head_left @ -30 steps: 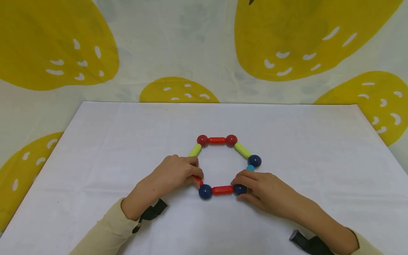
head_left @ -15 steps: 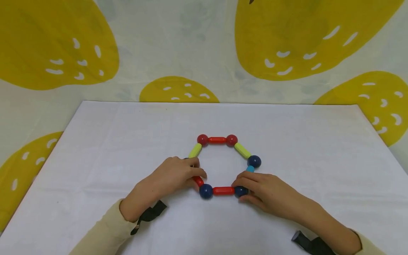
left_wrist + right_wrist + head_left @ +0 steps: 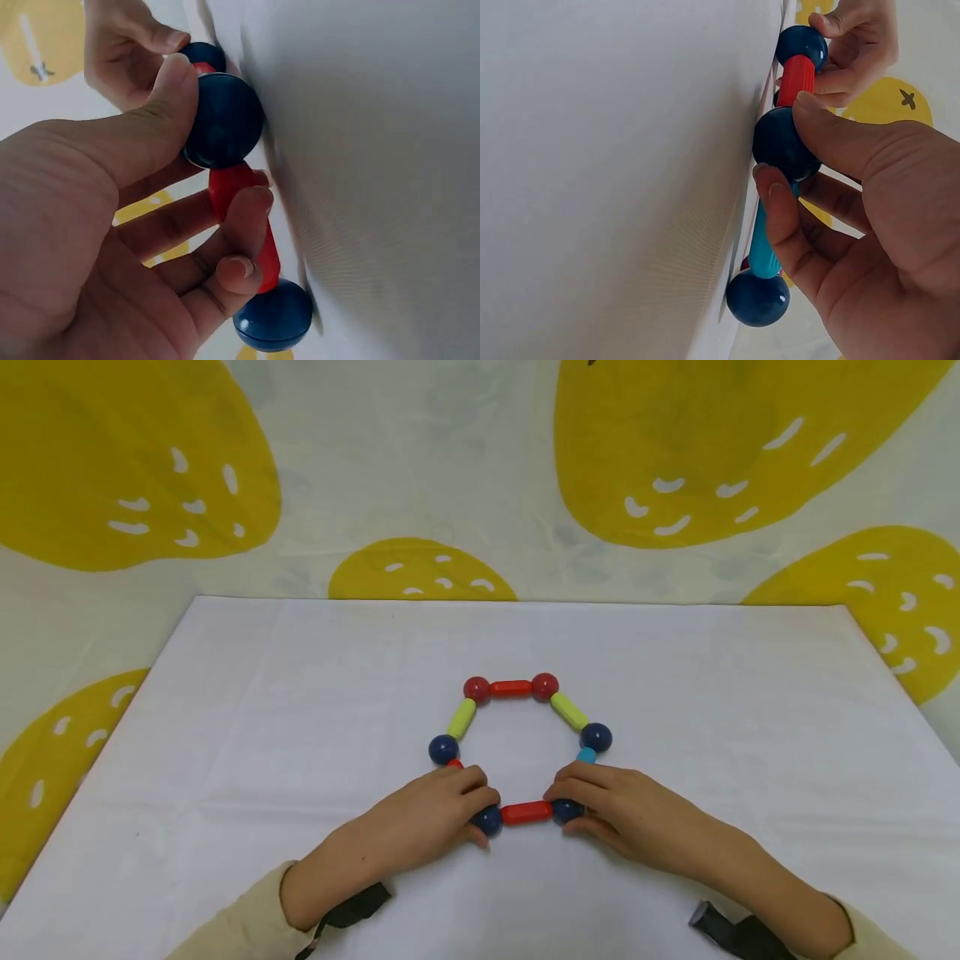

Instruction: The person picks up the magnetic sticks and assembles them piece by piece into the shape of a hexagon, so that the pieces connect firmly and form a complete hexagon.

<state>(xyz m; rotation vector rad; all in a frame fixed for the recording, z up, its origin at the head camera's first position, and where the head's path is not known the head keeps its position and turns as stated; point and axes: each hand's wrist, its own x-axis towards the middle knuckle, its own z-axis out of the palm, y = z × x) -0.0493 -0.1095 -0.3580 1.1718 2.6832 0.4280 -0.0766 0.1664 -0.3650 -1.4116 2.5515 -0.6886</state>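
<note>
A closed six-sided ring of coloured rods and balls lies on the white table. My left hand [image 3: 431, 814] grips the near-left blue ball [image 3: 225, 120], thumb on one side, with fingers curled along the red rod [image 3: 271, 259] beside it. At the near-right corner my right hand [image 3: 626, 810] pinches another blue ball [image 3: 786, 144] between thumb and fingers, and a light-blue rod [image 3: 765, 240] runs under its fingers. Between both hands lies a red rod [image 3: 527, 812]. Two red balls [image 3: 476, 690] joined by a red rod [image 3: 512, 688] form the far side.
A yellow-green rod [image 3: 461, 718] and a blue ball [image 3: 443, 749] make the left side; another yellow-green rod [image 3: 569, 711] and blue ball [image 3: 596, 737] stand at the right. The white table [image 3: 300, 693] meets a patterned yellow-and-white cloth [image 3: 420, 468] behind.
My left hand has slid nearer and right, from the left corner and red rod to the near-left blue ball, uncovering the left blue ball. My right hand has stayed almost still.
</note>
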